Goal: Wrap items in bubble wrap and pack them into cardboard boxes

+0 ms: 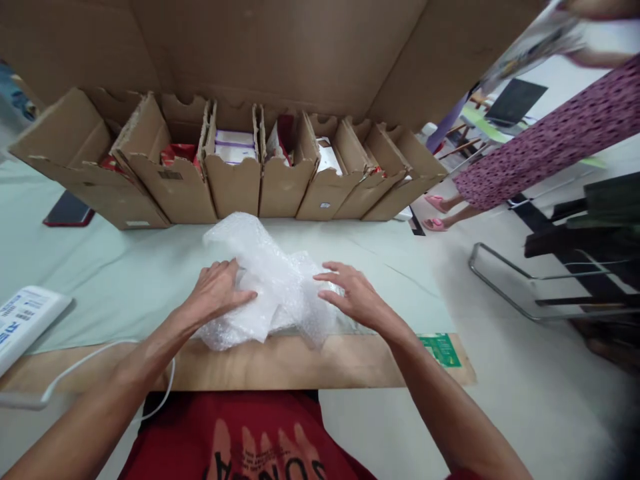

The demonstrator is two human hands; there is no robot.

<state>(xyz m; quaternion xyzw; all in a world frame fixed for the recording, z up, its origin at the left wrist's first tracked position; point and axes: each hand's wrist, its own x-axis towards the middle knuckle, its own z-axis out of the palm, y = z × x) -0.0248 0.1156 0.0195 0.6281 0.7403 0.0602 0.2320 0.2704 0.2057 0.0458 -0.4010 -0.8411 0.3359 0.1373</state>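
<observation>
A loose, crumpled heap of clear bubble wrap (295,287) lies near the front edge of the table, between my two hands. My left hand (217,290) rests against its left side, thumb stretched over the wrap and apart from the fingers. On the other side, my right hand (353,293) has its fingers spread and lightly bent, close to the right edge of the wrap. Whether the right fingertips touch it I cannot tell. The folds hide whatever may lie inside the wrap.
Behind the wrap stands a row of several cardboard bins (233,187) with packets and boxes inside. At the left are a dark phone (69,209), a white box-shaped device (27,320) and a white cable (90,353). A person in a patterned pink garment (545,137) stands at the right.
</observation>
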